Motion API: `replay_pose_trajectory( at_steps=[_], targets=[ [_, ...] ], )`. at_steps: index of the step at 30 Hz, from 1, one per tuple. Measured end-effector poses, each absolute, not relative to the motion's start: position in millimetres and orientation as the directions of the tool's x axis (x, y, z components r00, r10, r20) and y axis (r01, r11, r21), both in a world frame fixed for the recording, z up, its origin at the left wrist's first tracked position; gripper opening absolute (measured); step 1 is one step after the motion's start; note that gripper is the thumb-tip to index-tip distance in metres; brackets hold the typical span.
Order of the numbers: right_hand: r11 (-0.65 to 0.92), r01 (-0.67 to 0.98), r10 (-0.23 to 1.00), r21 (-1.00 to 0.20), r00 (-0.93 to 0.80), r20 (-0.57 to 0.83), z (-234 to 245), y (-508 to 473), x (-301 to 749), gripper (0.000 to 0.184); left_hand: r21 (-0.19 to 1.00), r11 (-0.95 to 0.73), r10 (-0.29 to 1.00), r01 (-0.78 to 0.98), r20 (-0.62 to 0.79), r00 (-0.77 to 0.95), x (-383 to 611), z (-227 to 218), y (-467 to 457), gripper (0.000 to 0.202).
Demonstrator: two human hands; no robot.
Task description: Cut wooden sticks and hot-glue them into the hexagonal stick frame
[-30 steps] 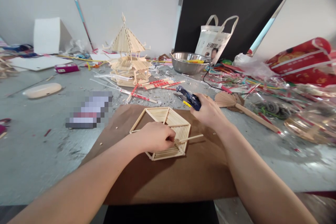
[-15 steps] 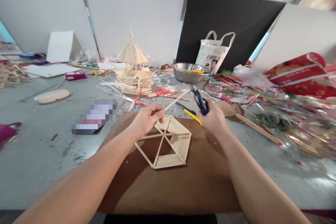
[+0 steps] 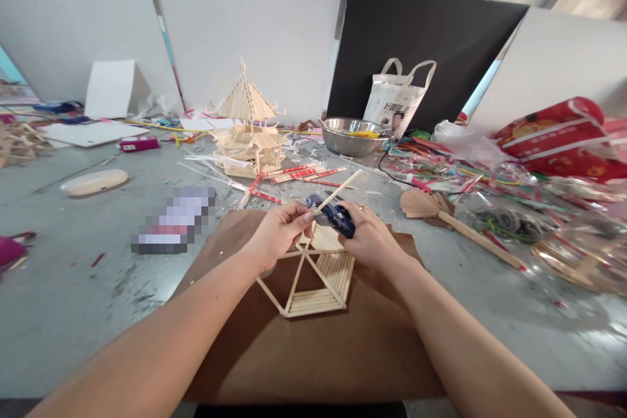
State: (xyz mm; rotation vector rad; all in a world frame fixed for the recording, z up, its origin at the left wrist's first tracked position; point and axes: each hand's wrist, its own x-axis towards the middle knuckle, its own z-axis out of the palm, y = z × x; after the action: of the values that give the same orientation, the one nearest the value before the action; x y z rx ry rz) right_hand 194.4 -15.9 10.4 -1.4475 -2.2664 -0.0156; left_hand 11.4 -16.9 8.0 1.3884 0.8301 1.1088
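Between the fingertips of my left hand point(image 3: 280, 235) is a thin pale wooden stick point(image 3: 347, 184), slanting up and away to the right. My right hand point(image 3: 369, 234) is closed around dark blue-handled pliers point(image 3: 337, 217). The pliers' jaws meet the stick close to my left fingertips; whether they are closed through it I cannot tell. Beneath both hands lies a six-sided stick frame point(image 3: 313, 300) with spokes meeting in the middle. Rows of sticks fill some of its sections, and my hands hide its far left part. It rests on a brown sheet point(image 3: 304, 359).
A stick pagoda model point(image 3: 249, 124) stands behind, near red-and-white wrapped sticks point(image 3: 298, 173). A metal bowl point(image 3: 350, 140) sits at the back. Left is a blurred phone point(image 3: 174, 219); right are a wooden fan-shaped piece point(image 3: 426, 204) and plastic wrappings point(image 3: 578, 248).
My right hand has moved left and nearer with the pliers, from the stick's far tip to beside my left fingers. Small pale bits now lie on the brown sheet's left side.
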Motion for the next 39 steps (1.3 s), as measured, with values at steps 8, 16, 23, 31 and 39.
replay_pose_trajectory(
  at_steps=[8, 16, 23, 31, 39],
  targets=[
    [0.445, 0.871, 0.869, -0.208, -0.362, 0.338, 12, -20, 187, 0.047, 0.984, -0.117, 0.938, -0.133, 0.154, 0.31, 15, 6, -19, 0.027],
    [0.421, 0.89, 0.876, -0.173, -0.35, 0.332, 8, -19, 186, 0.044, 0.986, -0.101, 0.936, -0.135, 0.14, 0.321, 16, 6, -18, 0.028],
    [0.4, 0.897, 0.891, -0.188, -0.333, 0.309, 9, -20, 184, 0.038, 0.988, -0.089, 0.939, -0.13, 0.127, 0.32, 15, 8, -20, 0.028],
    [0.374, 0.908, 0.905, -0.187, -0.314, 0.287, 12, -23, 181, 0.024, 0.989, -0.123, 0.947, -0.08, 0.141, 0.288, 16, 11, -22, 0.026],
    [0.272, 0.958, 0.937, -0.089, -0.243, 0.25, 15, -26, 178, 0.022, 0.96, -0.275, 0.94, 0.049, 0.258, 0.224, 17, 5, -22, 0.017]
  ],
)
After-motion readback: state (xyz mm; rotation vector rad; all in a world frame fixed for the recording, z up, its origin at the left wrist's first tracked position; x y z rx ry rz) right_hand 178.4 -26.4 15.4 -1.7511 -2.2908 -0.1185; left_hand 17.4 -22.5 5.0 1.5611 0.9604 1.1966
